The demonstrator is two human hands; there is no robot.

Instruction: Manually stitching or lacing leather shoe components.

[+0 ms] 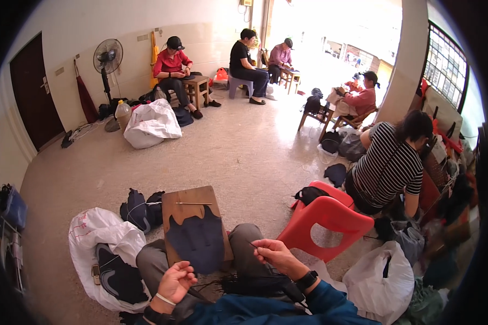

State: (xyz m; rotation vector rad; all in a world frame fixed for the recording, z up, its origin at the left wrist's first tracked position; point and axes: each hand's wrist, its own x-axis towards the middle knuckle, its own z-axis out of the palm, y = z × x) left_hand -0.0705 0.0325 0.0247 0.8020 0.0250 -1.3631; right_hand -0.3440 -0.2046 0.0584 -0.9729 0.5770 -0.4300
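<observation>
- Centre stage, the wooden board (200, 195): the dark fabric piece (196, 242) covers its near part, a slim pale stick (196, 203) just beyond.
- Hands apart — the right hand (277, 255), right of the board, pinches a thin dark item (252, 245); the left hand (175, 282), by its near edge, curls, grip unclear.
- Looks like readying between strokes of handwork — next move calls for steadying the fabric.

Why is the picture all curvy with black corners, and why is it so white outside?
Head view: the fisheye lens bends straight edges, like those of the brown door, and leaves black corners; head view again: daylight washes out the wide opening, with glare on the floor nearby.
</observation>
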